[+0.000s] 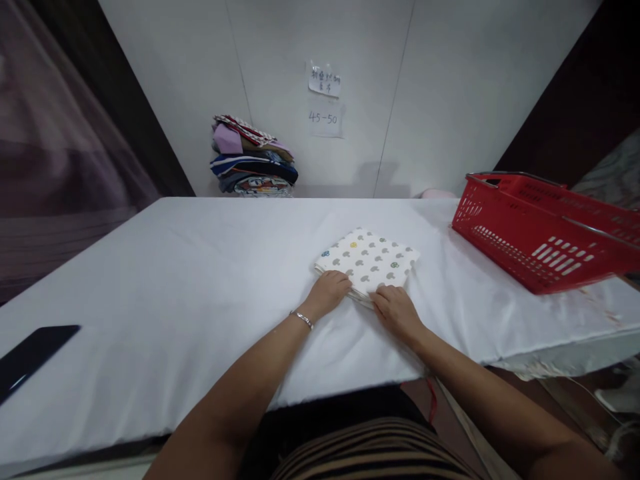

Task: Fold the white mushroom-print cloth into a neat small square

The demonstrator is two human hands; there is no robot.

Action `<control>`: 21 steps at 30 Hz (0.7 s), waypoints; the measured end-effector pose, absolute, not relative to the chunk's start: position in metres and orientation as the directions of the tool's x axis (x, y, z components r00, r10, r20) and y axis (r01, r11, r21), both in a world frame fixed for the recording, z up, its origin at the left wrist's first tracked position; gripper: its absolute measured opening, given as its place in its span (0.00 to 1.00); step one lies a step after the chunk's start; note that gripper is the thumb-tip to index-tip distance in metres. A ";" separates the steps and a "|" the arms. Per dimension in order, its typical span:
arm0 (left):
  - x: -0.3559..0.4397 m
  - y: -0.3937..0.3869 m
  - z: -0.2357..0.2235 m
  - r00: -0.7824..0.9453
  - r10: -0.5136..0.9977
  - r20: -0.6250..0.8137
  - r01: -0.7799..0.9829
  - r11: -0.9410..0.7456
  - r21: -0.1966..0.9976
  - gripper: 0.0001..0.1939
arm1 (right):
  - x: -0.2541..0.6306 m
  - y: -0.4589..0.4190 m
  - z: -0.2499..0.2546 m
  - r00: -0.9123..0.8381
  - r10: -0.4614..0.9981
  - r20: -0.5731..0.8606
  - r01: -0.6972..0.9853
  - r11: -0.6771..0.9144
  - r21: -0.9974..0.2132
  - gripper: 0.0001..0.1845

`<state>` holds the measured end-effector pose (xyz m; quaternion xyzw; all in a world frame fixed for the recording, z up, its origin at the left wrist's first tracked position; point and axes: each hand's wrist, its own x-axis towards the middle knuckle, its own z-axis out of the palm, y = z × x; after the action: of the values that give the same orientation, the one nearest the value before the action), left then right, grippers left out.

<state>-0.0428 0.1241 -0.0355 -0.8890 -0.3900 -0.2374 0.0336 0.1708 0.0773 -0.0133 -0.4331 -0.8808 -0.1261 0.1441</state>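
The folded printed piece is soft, matt cloth; the bench wears smooth white cloth with a faint sheen and shallow wrinkles. The basket looks like slightly glossy moulded plastic, its handles shiny metal. The bracelet is bright metal. Fabric makes up the pile; the signs are paper, the wall panels smooth, and the dark slab glossy.

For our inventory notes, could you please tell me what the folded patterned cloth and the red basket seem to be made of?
Patterned cloth: soft, matte fabric, perhaps cotton, judging by its layered folded edges.
Red basket: probably smooth moulded plastic, given its slotted, evenly coloured walls.
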 end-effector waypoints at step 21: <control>-0.118 0.154 -0.024 0.466 0.801 0.375 0.795 -0.566 0.221 0.14 | 0.154 0.089 -0.018 -0.580 0.717 0.386 0.793 0.606 0.066 0.03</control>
<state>-0.1185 0.1542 -0.0243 -0.8562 -0.4660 -0.2229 -0.0075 0.1543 0.0889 -0.0177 -0.4282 -0.8813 -0.1164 0.1627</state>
